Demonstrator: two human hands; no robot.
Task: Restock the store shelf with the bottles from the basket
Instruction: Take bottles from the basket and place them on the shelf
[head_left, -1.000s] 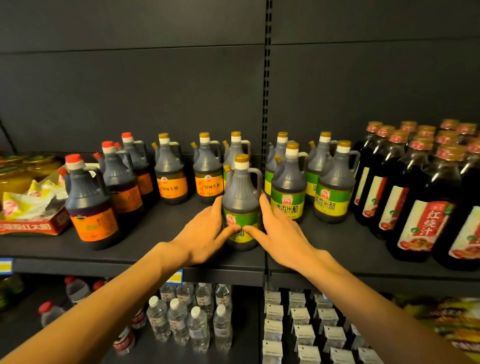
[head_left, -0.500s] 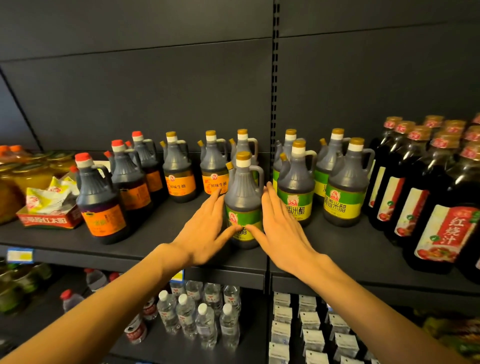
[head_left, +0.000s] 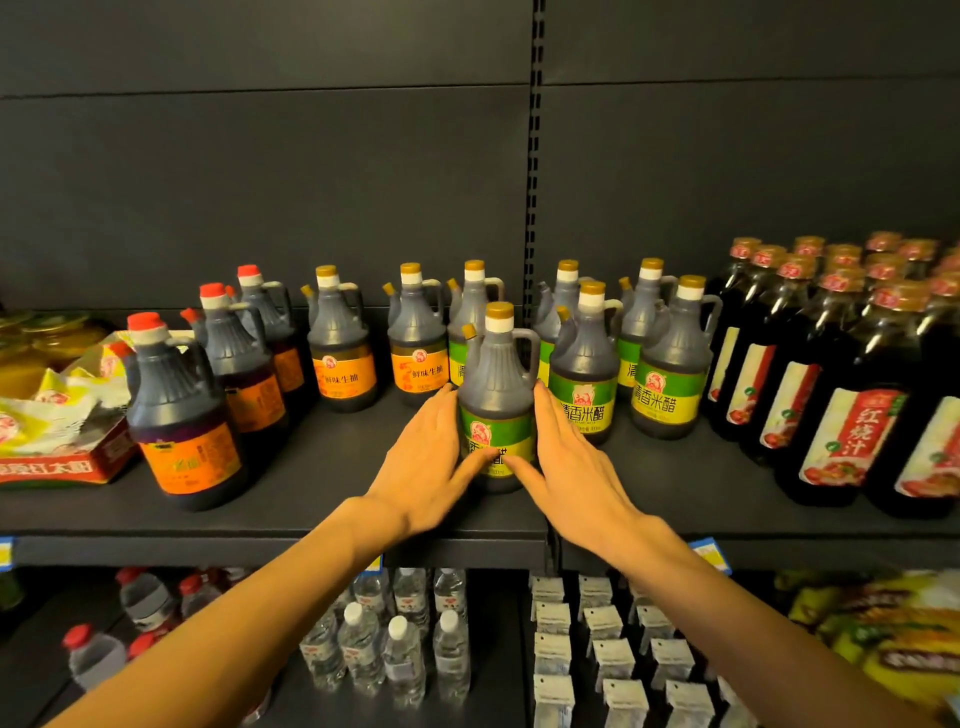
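Both hands were on it! The green-label vinegar bottle (head_left: 497, 395) stood upright near the front edge of the dark shelf (head_left: 322, 499), right by the seam where 2 shelf boards met. The left hand (head_left: 431, 462) pressed flat against its left side, fingers straight and spread, thumb laid across the lower label. The right hand (head_left: 566, 462) mirrored it on the right side, fingers extended along the bottle's flank, thumb reaching in over the label's base. Neither hand was curled shut; the bottle sat cradled between 2 open palms, its base on the shelf.

Just behind and to the right, more green-label vinegar bottles (head_left: 584, 384) stood in short rows, the nearest almost touching the right hand's fingertips. To the left, 2 orange-label soy sauce bottles (head_left: 340, 353) with gold caps stood at the back, well apart from the held bottle. Further left ran a diagonal row of red-capped bottles (head_left: 179, 415) with orange labels. Far right, tall dark bottles with red labels (head_left: 841, 415) crowded together. A torn-open red carton (head_left: 57, 457) sat at the left edge. Below, small water bottles (head_left: 400, 649) and white cartons (head_left: 613, 644) filled the lower shelf.
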